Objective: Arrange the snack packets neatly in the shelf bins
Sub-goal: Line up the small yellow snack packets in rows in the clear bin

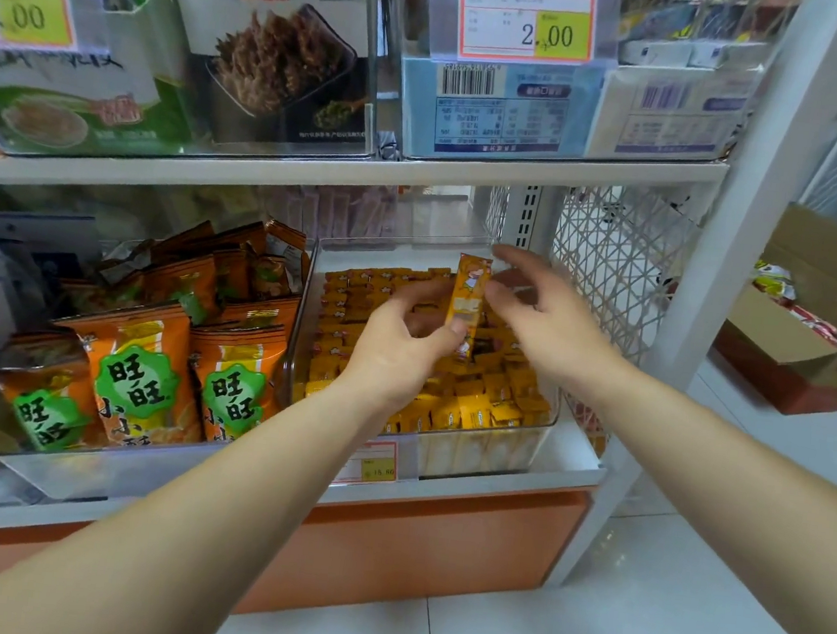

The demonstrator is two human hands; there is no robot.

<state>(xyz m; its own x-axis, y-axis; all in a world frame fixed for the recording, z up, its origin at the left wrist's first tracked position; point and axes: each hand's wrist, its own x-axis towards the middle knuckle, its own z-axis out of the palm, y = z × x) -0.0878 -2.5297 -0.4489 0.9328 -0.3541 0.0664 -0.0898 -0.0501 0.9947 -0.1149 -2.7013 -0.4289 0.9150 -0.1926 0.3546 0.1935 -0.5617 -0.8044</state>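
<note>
A clear plastic bin on the lower shelf holds several small yellow-orange snack packets in rows. My left hand pinches one long orange packet upright above the bin, gripping its lower end between thumb and fingers. My right hand hovers just right of that packet with fingers spread and relaxed, its thumb close to the packet's side; I cannot tell whether it touches. Left of the bin stands another bin with larger orange bags bearing green labels.
The upper shelf carries clear bins with boxed goods and price tags. A white lattice panel and a white upright post close the shelf's right side. An open cardboard box with packets sits on the floor at right.
</note>
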